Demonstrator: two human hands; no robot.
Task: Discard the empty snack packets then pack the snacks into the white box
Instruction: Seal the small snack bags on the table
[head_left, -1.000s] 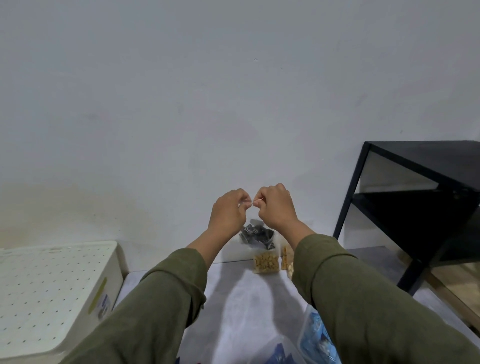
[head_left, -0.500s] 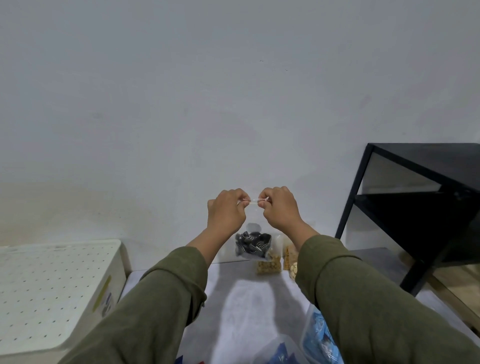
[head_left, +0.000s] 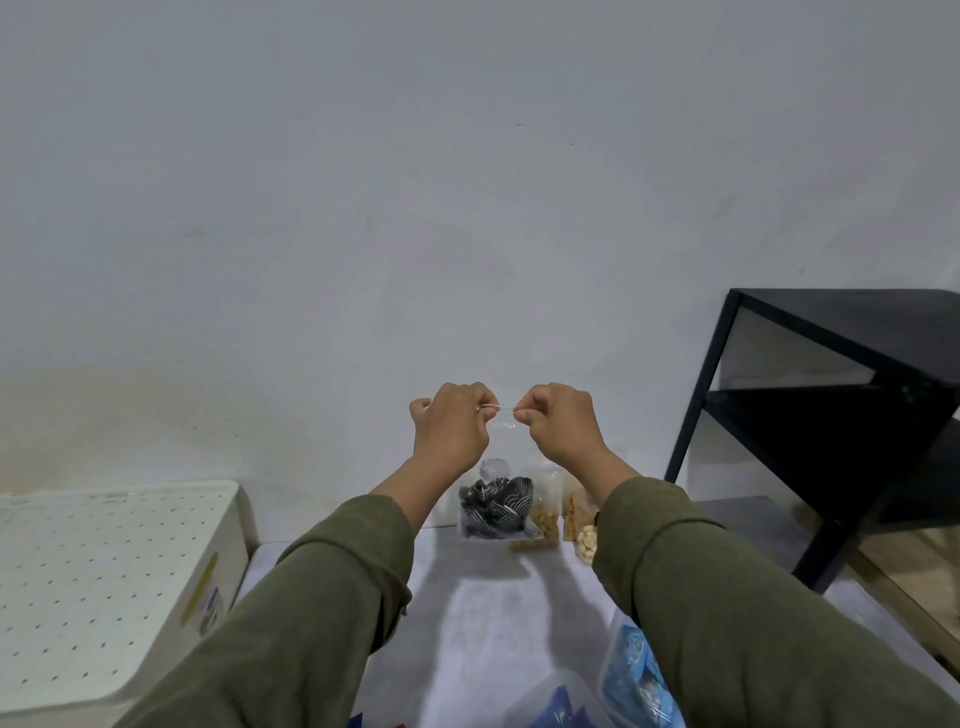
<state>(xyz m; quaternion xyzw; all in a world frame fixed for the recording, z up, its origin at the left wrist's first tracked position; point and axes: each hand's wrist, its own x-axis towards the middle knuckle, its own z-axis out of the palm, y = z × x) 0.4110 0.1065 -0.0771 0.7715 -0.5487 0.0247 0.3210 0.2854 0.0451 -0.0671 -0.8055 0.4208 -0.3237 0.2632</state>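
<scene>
My left hand (head_left: 451, 427) and my right hand (head_left: 561, 423) are raised in front of the wall and both pinch the top edge of a clear snack packet (head_left: 496, 506). The packet hangs between them with dark striped pieces in its bottom. Behind it on the table, against the wall, lie clear packets of tan snacks (head_left: 544, 522) and pale round snacks (head_left: 587, 538). The white box (head_left: 104, 587) stands at the left with its dotted lid on. Blue snack packets (head_left: 636, 675) lie at the table's near edge, partly hidden by my right sleeve.
A black metal shelf (head_left: 831, 415) stands at the right beside the grey table (head_left: 483, 623). A plain pale wall closes off the back. Wooden floor shows at the lower right.
My hands have moved apart along the packet's top edge. The packet with the dark pieces now hangs lower and straighter between them.
</scene>
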